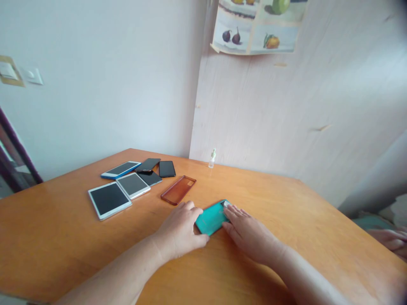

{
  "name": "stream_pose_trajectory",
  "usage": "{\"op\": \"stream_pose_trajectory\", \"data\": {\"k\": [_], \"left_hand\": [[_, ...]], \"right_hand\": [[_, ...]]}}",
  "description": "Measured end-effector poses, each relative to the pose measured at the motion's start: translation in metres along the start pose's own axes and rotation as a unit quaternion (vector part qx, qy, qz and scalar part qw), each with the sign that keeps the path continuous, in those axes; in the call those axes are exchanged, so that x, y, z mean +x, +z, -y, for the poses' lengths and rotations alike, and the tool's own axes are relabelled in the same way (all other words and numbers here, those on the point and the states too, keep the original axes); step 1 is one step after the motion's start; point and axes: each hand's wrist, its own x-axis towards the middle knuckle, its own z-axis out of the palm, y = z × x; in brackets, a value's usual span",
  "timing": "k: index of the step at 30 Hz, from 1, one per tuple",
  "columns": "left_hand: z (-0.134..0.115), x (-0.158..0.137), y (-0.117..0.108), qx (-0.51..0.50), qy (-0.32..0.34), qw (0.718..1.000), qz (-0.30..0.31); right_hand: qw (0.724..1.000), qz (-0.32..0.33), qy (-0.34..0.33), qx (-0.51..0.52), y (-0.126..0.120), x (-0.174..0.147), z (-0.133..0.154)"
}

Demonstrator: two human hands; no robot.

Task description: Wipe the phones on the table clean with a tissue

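Observation:
A teal phone (210, 218) lies back up on the wooden table, its dark camera block at the far right corner. My left hand (179, 231) grips the phone's left end, with the thumb at the near edge and the fingers at the far edge. Over the phone's right end rests my right hand (249, 233), fingers held together and pressed down by the camera block. A small whitish piece (227, 203) shows under those fingertips; what it is I cannot make out. Just beyond my left hand lies a reddish-brown clear phone case (178, 190).
White-framed tablets (110, 199) and several dark phones (167, 168) lie at the left back of the table (280, 203). A small clear pump bottle (211, 161) stands near the wall. Another person's hand (392, 241) shows at the right edge.

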Motion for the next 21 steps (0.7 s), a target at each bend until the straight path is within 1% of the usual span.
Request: {"op": "stream_pose_trajectory", "data": {"k": [3, 4, 5, 6, 7, 10, 11, 12, 13, 14, 16, 18, 19, 20, 21], "left_hand": [[-0.001, 0.0, 0.0, -0.001, 0.0, 1.0, 0.0], [-0.001, 0.0, 0.0, -0.002, 0.0, 1.0, -0.001], [-0.001, 0.0, 0.0, -0.002, 0.0, 1.0, -0.001], [-0.001, 0.0, -0.001, -0.003, 0.0, 1.0, -0.001], [-0.001, 0.0, -0.001, -0.003, 0.0, 1.0, 0.001], [-0.001, 0.0, -0.002, -0.006, -0.004, 1.0, 0.004], [-0.001, 0.0, -0.001, -0.008, -0.006, 1.0, 0.005], [-0.001, 0.0, -0.001, -0.009, -0.007, 1.0, 0.004], [0.0, 0.0, 0.001, -0.012, -0.007, 1.0, 0.002], [0.001, 0.0, 0.002, -0.015, -0.006, 1.0, -0.004], [0.002, 0.001, 0.005, -0.025, -0.001, 0.999, -0.021], [0.003, 0.001, 0.008, -0.035, 0.002, 0.999, -0.042], [0.003, 0.001, 0.008, -0.039, 0.002, 0.998, -0.047], [0.003, 0.001, 0.009, -0.041, 0.0, 0.998, -0.05], [0.002, 0.0, 0.008, -0.042, -0.002, 0.998, -0.05]], "right_hand": [[0.991, 0.022, -0.115, 0.064, -0.001, -0.006, 0.022], [0.986, 0.025, -0.142, 0.078, -0.001, -0.006, 0.025], [0.985, 0.022, -0.152, 0.084, 0.0, -0.004, 0.024], [0.986, 0.013, -0.143, 0.082, 0.002, 0.0, 0.019], [0.99, 0.001, -0.118, 0.076, 0.005, 0.006, 0.011], [0.998, -0.033, -0.013, 0.049, 0.015, 0.025, -0.021], [0.998, -0.039, 0.012, 0.043, 0.017, 0.03, -0.027], [0.998, -0.042, 0.023, 0.04, 0.018, 0.032, -0.028], [0.998, -0.042, 0.017, 0.039, 0.018, 0.032, -0.025], [0.998, -0.039, -0.005, 0.04, 0.017, 0.03, -0.018], [0.995, -0.018, -0.08, 0.054, 0.013, 0.022, 0.001], [0.985, 0.007, -0.153, 0.076, 0.009, 0.015, 0.016], [0.982, 0.014, -0.171, 0.082, 0.008, 0.014, 0.019], [0.981, 0.013, -0.173, 0.082, 0.008, 0.014, 0.017], [0.985, 0.005, -0.158, 0.073, 0.009, 0.016, 0.012]]}}
